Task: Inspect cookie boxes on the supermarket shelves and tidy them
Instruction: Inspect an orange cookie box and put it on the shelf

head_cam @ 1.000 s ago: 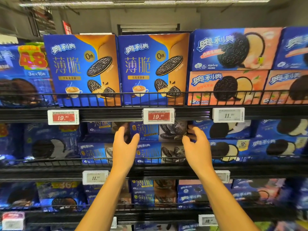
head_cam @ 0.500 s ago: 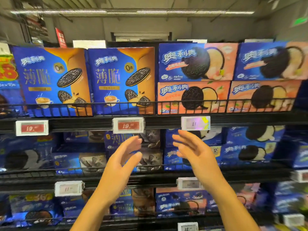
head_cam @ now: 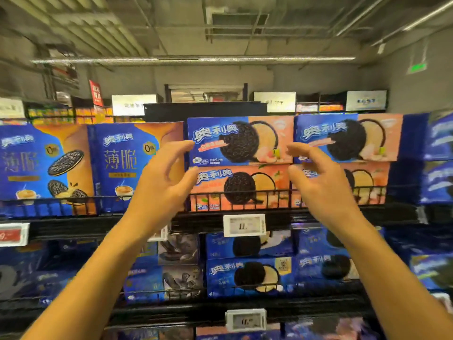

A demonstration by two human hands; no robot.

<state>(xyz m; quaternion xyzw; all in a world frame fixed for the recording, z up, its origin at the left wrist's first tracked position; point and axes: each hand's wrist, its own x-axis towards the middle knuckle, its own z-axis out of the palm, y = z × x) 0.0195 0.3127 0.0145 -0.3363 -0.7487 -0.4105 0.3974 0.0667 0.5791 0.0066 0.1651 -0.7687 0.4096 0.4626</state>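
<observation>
Hands should close evenly on the short ends of the upper peach cookie box [head_cam: 241, 141], stacked directly above the white price tag [head_cam: 244, 225]: left hand [head_cam: 159, 190] and right hand [head_cam: 323, 185] hover spread, holding nothing, fingertips near its ends.

Two blue-and-peach cookie boxes [head_cam: 241, 163] — stacked flat, fronts outward.

Left hand [head_cam: 159, 185] and right hand [head_cam: 321, 182], fingers loosely curled and empty, flank two stacked peach cookie boxes [head_cam: 240, 163] on a wire-fronted shelf [head_cam: 245, 217].
</observation>
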